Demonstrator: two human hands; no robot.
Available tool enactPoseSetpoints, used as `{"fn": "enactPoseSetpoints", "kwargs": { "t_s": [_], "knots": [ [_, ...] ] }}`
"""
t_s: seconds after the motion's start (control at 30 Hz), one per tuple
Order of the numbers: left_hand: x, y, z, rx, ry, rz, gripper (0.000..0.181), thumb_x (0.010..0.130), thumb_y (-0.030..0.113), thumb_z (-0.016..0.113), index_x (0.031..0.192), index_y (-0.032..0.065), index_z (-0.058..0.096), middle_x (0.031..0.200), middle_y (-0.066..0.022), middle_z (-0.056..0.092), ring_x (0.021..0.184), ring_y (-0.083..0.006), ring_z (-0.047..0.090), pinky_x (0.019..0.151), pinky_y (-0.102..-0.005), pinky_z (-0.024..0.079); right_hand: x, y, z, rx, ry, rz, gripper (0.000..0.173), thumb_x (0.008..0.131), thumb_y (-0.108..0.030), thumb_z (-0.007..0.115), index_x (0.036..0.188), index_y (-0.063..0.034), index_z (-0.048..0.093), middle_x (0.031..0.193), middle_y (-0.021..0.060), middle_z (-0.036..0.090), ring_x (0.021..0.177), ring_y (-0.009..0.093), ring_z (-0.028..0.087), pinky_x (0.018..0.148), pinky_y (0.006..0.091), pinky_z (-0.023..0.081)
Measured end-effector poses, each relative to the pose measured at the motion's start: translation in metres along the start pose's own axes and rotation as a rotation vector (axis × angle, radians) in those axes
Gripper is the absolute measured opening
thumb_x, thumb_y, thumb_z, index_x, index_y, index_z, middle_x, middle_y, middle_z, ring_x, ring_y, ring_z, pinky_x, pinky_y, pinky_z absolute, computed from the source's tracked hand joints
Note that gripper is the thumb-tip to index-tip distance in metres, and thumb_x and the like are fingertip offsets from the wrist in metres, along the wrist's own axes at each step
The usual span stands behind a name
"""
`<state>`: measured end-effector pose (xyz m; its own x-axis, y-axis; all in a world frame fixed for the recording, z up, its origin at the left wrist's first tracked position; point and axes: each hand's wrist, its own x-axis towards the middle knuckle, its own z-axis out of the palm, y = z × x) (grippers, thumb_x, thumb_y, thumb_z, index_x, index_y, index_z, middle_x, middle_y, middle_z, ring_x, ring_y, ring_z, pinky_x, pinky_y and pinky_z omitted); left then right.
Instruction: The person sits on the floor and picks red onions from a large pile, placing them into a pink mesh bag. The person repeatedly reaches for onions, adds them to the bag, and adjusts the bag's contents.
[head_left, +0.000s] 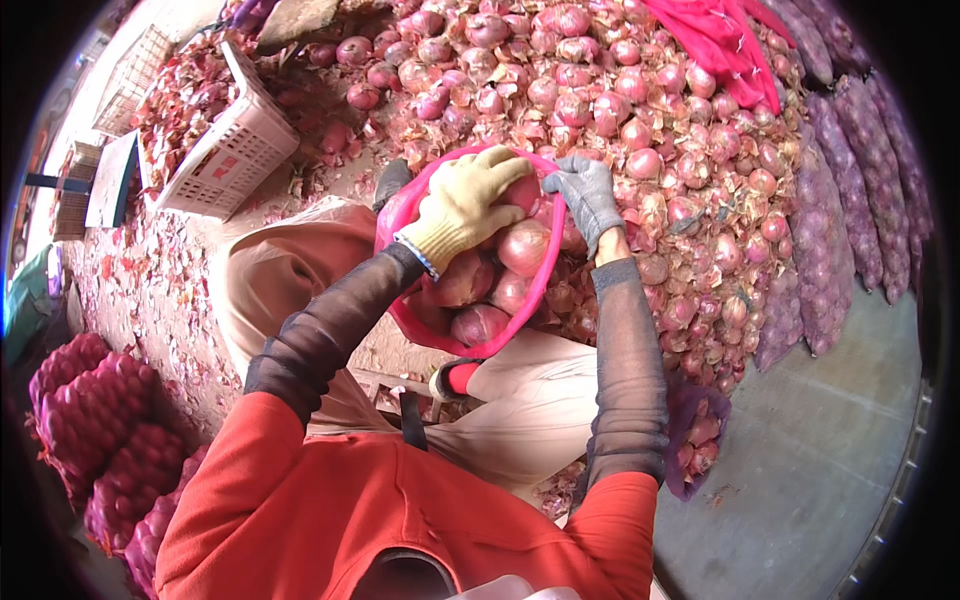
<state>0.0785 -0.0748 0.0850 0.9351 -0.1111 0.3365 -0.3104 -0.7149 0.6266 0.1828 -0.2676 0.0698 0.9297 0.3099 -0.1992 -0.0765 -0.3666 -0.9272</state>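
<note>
My left hand (469, 202), in a cream knitted glove, reaches over the mouth of a pink mesh bag (551, 281) and rests on a red onion in it; the palm is hidden. With its fingers closed on the bag's rim at the upper right is my right hand (587, 196), in a grey glove. Several large red onions (523, 247) fill the bag, which stands between my knees. Beyond it spreads a big heap of red onions (570, 105) with loose dry skins.
A white plastic crate (229, 161) of onion skins tilts at the upper left. Full pink mesh sacks (97, 412) lie at the lower left, long purple sacks (821, 240) at the right. A small purple bag (679, 472) holds onions. Pink netting (724, 45) lies on the heap.
</note>
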Motion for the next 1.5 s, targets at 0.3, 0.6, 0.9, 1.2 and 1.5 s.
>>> {"fn": "enactPoseSetpoints", "kwargs": {
  "t_s": [0.3, 0.6, 0.9, 1.2, 1.5],
  "knots": [
    [-0.004, 0.026, -0.02, 0.113, 0.034, -0.02, 0.06, 0.072, 0.016, 0.08, 0.129, 0.008, 0.062, 0.128, -0.0118, 0.063, 0.118, -0.0313, 0.061, 0.1, -0.045, 0.048, 0.016, 0.027, -0.036, 0.016, -0.237, -0.07, 0.019, 0.093, -0.017, 0.069, 0.108, -0.0057, 0.069, 0.091, 0.0008, 0.068, 0.084, 0.011, 0.063, 0.08, 0.026, 0.053],
    [-0.081, -0.014, -0.063, -0.113, 0.22, -0.606, 0.056, 0.084, -0.01, 0.064, 0.138, -0.0027, 0.053, 0.143, -0.0172, 0.052, 0.132, -0.0291, 0.052, 0.115, -0.0396, 0.039, 0.148, 0.142, -0.162, -0.91, 0.457, 0.425, 0.091, 0.077, -0.071, 0.066, 0.143, -0.0137, 0.041, 0.124, 0.027, 0.063, 0.111, 0.042, 0.065, 0.09, 0.0517, 0.053],
    [-0.088, -0.023, -0.047, 0.086, 0.002, -0.694, 0.056, 0.084, 0.008, 0.073, 0.136, 0.003, 0.054, 0.133, -0.0139, 0.058, 0.123, -0.0282, 0.057, 0.105, -0.0367, 0.045, 0.078, 0.103, -0.175, 0.456, 0.314, 0.053, 0.065, 0.089, -0.021, 0.072, 0.147, -0.0186, 0.043, 0.134, 0.0082, 0.052, 0.107, 0.028, 0.062, 0.073, 0.0389, 0.062],
    [-0.077, -0.044, -0.061, -0.078, -0.022, -0.971, 0.024, 0.083, 0.013, 0.065, 0.107, 0.0081, 0.061, 0.104, -0.0091, 0.064, 0.095, -0.0241, 0.064, 0.08, -0.0374, 0.05, -0.052, -0.004, -0.136, 0.778, 0.051, 0.003, 0.053, 0.096, -0.046, 0.062, 0.132, -0.0073, 0.056, 0.107, 0.0091, 0.07, 0.085, 0.025, 0.072, 0.055, 0.0316, 0.055],
    [-0.046, 0.077, -0.106, -0.914, 0.128, -0.298, 0.078, 0.076, 0.01, 0.082, 0.146, 0.0077, 0.046, 0.134, -0.0112, 0.058, 0.121, -0.0184, 0.057, 0.105, -0.0317, 0.045, -0.132, -0.136, 0.009, 0.457, -0.041, -0.069, 0.056, 0.097, -0.041, 0.062, 0.14, -0.007, 0.051, 0.124, 0.0125, 0.062, 0.105, 0.025, 0.068, 0.072, 0.0334, 0.06]
  ]
}}
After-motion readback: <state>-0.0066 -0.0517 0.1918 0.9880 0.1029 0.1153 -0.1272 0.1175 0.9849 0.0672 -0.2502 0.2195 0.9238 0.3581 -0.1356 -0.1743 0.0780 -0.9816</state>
